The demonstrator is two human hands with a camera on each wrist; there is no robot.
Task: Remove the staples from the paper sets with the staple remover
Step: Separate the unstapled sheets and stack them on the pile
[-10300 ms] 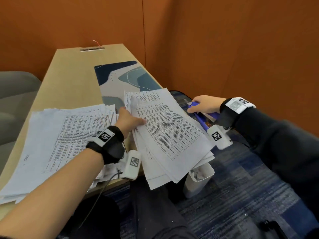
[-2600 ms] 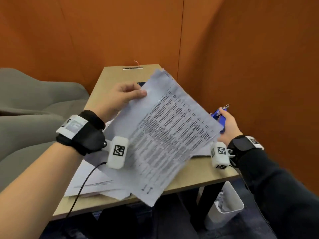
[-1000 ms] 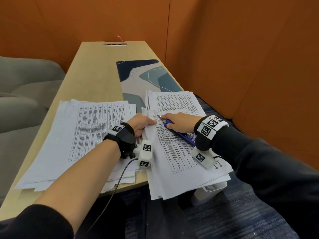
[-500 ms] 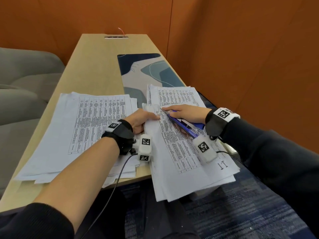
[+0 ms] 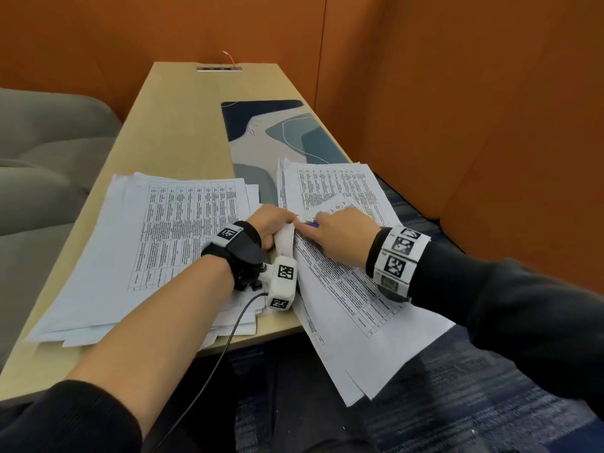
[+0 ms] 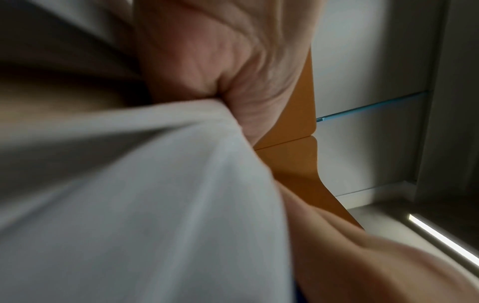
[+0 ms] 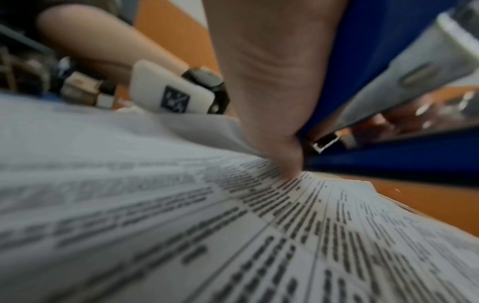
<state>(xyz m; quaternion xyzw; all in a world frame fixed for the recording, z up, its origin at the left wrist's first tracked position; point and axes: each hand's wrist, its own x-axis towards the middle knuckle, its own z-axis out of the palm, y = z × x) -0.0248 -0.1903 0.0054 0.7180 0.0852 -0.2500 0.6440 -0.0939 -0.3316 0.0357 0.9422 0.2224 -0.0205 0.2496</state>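
A stapled paper set of printed tables lies on the desk's near right corner and overhangs the edge. My left hand grips its curled-up left edge. My right hand rests on the sheet and holds the blue staple remover, of which only the tip shows in the head view. In the right wrist view the remover's blue and metal body runs along my thumb, which presses on the printed page. The staple itself is hidden.
A second stack of printed sheets lies on the wooden desk to the left. A patterned blue mat lies beyond the papers. Orange walls close the right and far sides; grey seating is at left.
My right hand has turned palm-down over the remover and slid toward the set's top-left corner. My left hand has curled the paper's edge upward.
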